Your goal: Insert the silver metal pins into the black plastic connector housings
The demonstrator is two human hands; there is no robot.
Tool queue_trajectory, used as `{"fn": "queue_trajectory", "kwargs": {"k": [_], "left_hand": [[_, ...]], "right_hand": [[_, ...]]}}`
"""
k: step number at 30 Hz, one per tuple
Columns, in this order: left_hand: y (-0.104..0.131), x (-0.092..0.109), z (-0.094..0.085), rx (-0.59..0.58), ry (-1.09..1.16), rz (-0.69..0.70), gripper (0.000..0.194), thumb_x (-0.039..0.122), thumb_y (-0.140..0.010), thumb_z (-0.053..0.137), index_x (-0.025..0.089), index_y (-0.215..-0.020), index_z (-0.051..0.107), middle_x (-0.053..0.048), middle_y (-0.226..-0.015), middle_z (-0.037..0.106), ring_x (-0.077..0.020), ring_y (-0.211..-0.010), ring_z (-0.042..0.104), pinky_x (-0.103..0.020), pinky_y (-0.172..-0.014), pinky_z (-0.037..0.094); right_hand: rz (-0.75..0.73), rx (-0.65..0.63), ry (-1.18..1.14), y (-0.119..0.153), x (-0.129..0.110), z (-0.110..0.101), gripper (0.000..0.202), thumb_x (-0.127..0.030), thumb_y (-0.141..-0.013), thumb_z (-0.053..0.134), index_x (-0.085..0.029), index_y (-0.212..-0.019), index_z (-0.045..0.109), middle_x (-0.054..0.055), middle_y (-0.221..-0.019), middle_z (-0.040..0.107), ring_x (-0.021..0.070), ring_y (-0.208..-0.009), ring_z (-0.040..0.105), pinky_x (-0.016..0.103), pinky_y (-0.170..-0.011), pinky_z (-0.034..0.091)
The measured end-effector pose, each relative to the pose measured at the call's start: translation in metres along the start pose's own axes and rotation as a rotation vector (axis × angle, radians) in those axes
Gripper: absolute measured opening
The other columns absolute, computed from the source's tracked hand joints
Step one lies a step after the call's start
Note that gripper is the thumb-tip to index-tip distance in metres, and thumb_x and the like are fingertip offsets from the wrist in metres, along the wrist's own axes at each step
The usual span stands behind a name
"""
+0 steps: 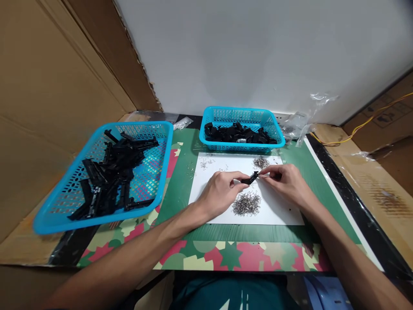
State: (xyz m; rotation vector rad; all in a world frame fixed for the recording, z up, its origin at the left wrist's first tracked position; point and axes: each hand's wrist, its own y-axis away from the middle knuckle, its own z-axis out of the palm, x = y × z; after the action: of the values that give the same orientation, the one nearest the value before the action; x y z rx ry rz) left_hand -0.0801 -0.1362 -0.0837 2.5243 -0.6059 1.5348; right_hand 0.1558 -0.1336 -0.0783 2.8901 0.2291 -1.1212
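Head view of a workbench, read from left to right. At far left, sheets of brown cardboard (48, 86) lean against the wall. Beside them a large blue basket (58, 217) sits tilted on the bench edge and holds a loose heap of long black plastic parts (112, 176). The bench is covered by a mat with a green centre and a camouflage border (226, 254); on the green centre lies a white sheet of paper (280, 215).

Over the paper, the left hand (221, 189) pinches a small black plastic piece (251, 178) between thumb and fingers, closed on its left end. The right hand (287, 181) meets it from the other side, its fingertips closed at the right end of the same piece; whether they also hold a small metal part cannot be told. The two hands are together, joined at the piece, which is held just above the paper.

Directly below the hands a pile of small metal springs (247, 203) lies on the paper; a smaller pile (260, 162) lies near the paper's far edge, and a few loose ones are scattered at upper left. Behind the paper stands a smaller blue basket (241, 147) filled with short black parts (238, 133). To its right lie crumpled clear plastic bags (298, 125), and at far right a yellow cable (361, 127) crosses a cardboard box.
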Motion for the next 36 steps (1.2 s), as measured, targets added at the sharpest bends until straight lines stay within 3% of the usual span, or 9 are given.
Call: {"fn": "queue_trajectory", "kwargs": {"k": [6, 10, 15, 20, 26, 36], "left_hand": [[0.001, 0.003, -0.003, -0.051, -0.087, 0.041, 0.013, 0.027, -0.097, 0.069, 0.019, -0.105, 0.074, -0.002, -0.086, 0.077, -0.0160, -0.069, 0.066, -0.028, -0.062, 0.046], [0.003, 0.001, -0.001, -0.061, -0.167, 0.102, 0.013, 0.022, -0.100, 0.063, 0.018, -0.112, 0.069, -0.004, -0.095, 0.077, -0.0155, -0.070, 0.066, -0.028, -0.063, 0.047], [0.005, -0.002, 0.001, -0.053, -0.288, 0.161, 0.017, 0.029, -0.104, 0.059, 0.020, -0.116, 0.066, -0.004, -0.099, 0.075, -0.0184, -0.081, 0.069, -0.031, -0.072, 0.051], [0.006, -0.002, 0.000, -0.097, -0.315, 0.242, 0.014, 0.022, -0.102, 0.061, 0.019, -0.114, 0.067, -0.003, -0.100, 0.075, -0.0175, -0.085, 0.070, -0.029, -0.072, 0.051], [0.005, -0.005, 0.002, -0.083, -0.313, 0.309, 0.015, 0.017, -0.100, 0.062, 0.017, -0.115, 0.067, -0.003, -0.102, 0.076, -0.0167, -0.082, 0.071, -0.028, -0.070, 0.052], [0.006, -0.006, 0.004, -0.072, -0.300, 0.334, 0.017, 0.013, -0.097, 0.066, 0.016, -0.114, 0.067, -0.004, -0.101, 0.076, -0.0190, -0.085, 0.072, -0.031, -0.074, 0.054]], "right_hand": [[-0.145, 0.139, 0.023, 0.000, 0.006, -0.001, 0.026, -0.029, -0.099, 0.057, -0.019, -0.103, 0.081, 0.011, -0.100, 0.079, 0.0254, -0.087, 0.072, 0.037, -0.075, 0.051], [-0.242, 0.300, -0.076, 0.001, 0.006, -0.002, 0.022, -0.032, -0.098, 0.064, -0.021, -0.097, 0.082, 0.010, -0.105, 0.080, 0.0261, -0.093, 0.075, 0.040, -0.084, 0.058], [-0.026, 0.346, -0.443, 0.002, 0.003, -0.002, 0.021, -0.039, -0.088, 0.080, -0.019, -0.084, 0.082, 0.008, -0.087, 0.082, 0.0237, -0.077, 0.078, 0.038, -0.076, 0.066], [0.065, 0.338, -0.637, 0.001, -0.003, 0.008, 0.030, -0.045, -0.087, 0.081, -0.016, -0.078, 0.078, 0.008, -0.080, 0.079, 0.0197, -0.070, 0.076, 0.032, -0.068, 0.068], [0.000, 0.388, -0.480, 0.003, -0.009, 0.018, 0.028, -0.043, -0.087, 0.080, -0.017, -0.078, 0.077, 0.007, -0.080, 0.078, 0.0200, -0.068, 0.075, 0.035, -0.070, 0.067], [-0.114, 0.442, -0.267, 0.005, -0.011, 0.021, 0.020, -0.035, -0.090, 0.076, -0.020, -0.078, 0.076, 0.003, -0.075, 0.079, 0.0186, -0.064, 0.075, 0.029, -0.062, 0.059]]}}
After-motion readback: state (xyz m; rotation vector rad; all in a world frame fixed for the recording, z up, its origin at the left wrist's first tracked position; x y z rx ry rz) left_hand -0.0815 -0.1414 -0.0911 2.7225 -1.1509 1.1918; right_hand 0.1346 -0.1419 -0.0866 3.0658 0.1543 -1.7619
